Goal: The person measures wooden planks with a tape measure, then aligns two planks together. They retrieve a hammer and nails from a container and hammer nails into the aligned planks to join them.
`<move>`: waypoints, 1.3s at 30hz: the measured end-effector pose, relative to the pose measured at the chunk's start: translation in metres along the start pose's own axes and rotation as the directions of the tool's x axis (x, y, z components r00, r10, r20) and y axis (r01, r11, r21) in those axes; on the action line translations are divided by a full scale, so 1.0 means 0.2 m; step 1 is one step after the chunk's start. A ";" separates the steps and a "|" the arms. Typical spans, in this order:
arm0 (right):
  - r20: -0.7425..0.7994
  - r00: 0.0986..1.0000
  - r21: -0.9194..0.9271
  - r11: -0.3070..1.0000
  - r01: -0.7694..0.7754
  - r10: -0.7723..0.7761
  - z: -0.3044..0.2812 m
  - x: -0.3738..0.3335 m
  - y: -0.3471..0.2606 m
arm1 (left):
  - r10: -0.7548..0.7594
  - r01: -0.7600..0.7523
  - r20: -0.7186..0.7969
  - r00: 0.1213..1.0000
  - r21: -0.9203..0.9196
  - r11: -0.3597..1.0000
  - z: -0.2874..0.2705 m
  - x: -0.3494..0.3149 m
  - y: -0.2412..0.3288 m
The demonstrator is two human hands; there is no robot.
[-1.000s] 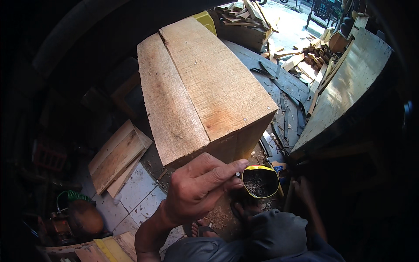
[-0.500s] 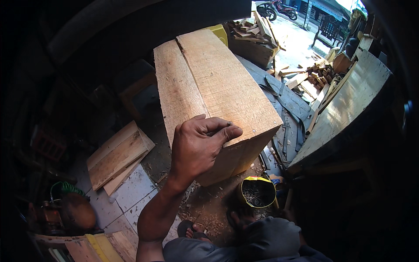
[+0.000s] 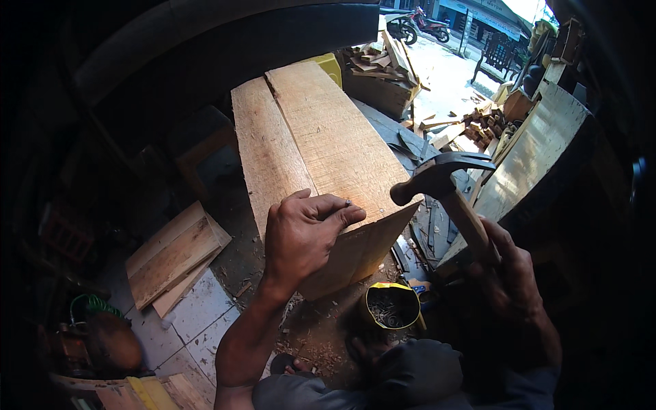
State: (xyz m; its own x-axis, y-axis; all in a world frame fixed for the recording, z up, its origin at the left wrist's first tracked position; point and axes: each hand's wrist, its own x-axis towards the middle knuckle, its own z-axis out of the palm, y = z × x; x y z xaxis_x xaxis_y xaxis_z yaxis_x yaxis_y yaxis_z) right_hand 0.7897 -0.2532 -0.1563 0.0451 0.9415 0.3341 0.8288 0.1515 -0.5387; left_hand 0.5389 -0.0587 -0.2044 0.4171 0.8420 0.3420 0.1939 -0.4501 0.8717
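A wooden box (image 3: pixel 342 143) with a top of two boards stands in front of me. At its near edge my left hand (image 3: pixel 301 232) pinches a nail (image 3: pixel 348 203) between thumb and fingertips, the nail's head showing just above them. My right hand (image 3: pixel 509 270) is wrapped round the wooden handle of a claw hammer (image 3: pixel 437 179), which is raised to the right of the nail. The hammer's striking face points left and its claw points right, apart from the box. The nail's lower part is hidden by my fingers.
A yellow-rimmed tub of nails (image 3: pixel 392 307) sits on the floor below the box. Loose boards (image 3: pixel 174 256) lie at the left. To the right leans a large pale panel (image 3: pixel 529 160); scrap wood (image 3: pixel 383 65) is piled in a crate at the back.
My right hand has come up into view from the lower right with the hammer. My left hand still pinches the nail at the box's near edge.
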 end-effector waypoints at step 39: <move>0.305 0.940 -0.082 0.987 -0.136 0.155 -0.14 0.28 -0.32 | 0.061 -0.104 0.091 0.994 0.604 0.790 -0.15 0.08 -0.12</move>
State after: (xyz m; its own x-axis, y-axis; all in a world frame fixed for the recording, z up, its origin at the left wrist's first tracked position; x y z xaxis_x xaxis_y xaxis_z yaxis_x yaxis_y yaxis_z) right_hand 0.7553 -0.2185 -0.0805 0.0004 1.0000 -0.0052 0.8580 -0.0030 -0.5136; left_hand 0.5143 -0.0247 -0.2087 0.5072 0.7825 0.3611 0.6462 -0.6226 0.4414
